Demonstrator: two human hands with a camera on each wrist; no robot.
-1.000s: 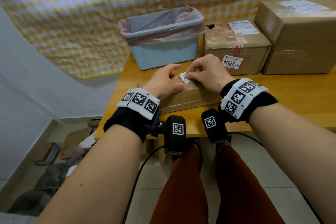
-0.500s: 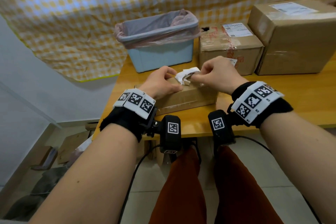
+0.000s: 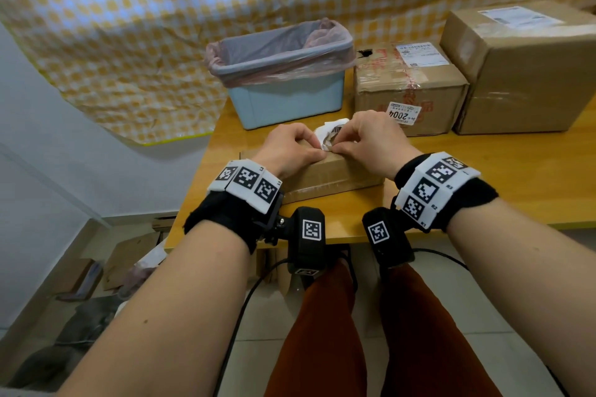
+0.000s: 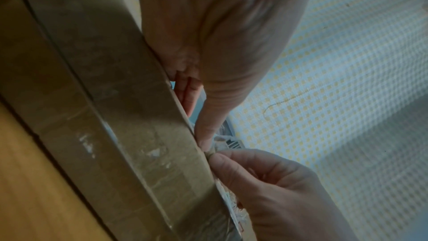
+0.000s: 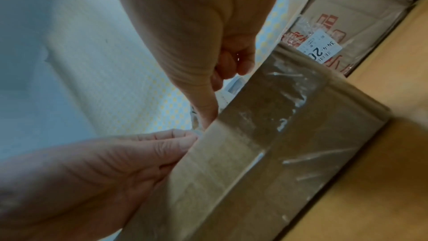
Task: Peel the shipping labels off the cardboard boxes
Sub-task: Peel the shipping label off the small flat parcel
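Observation:
A flat cardboard box (image 3: 338, 174) lies near the table's front edge. Its white shipping label (image 3: 330, 134) is crumpled and partly peeled up from the box top, between my hands. My right hand (image 3: 371, 142) pinches the label's lower end with thumb and forefinger at the box's near top edge; the right wrist view shows the thumb (image 5: 206, 113) there beside the label (image 5: 234, 85). My left hand (image 3: 290, 151) is curled over the box top, its thumb (image 4: 206, 135) pressed on the same edge of the box (image 4: 115, 98), tip to tip with the right thumb.
A blue bin (image 3: 283, 97) lined with a pink bag stands behind the flat box. Right of it are a medium box (image 3: 409, 87) with a top label (image 3: 419, 55) and a "2004" sticker (image 3: 404, 113), and a large labelled box (image 3: 522, 74). Bare wooden table (image 3: 483, 177) lies to the right.
My right hand pulled the label up off the box top, then came back down to the box's near edge. The left hand stayed on the box, its thumb sliding toward the label.

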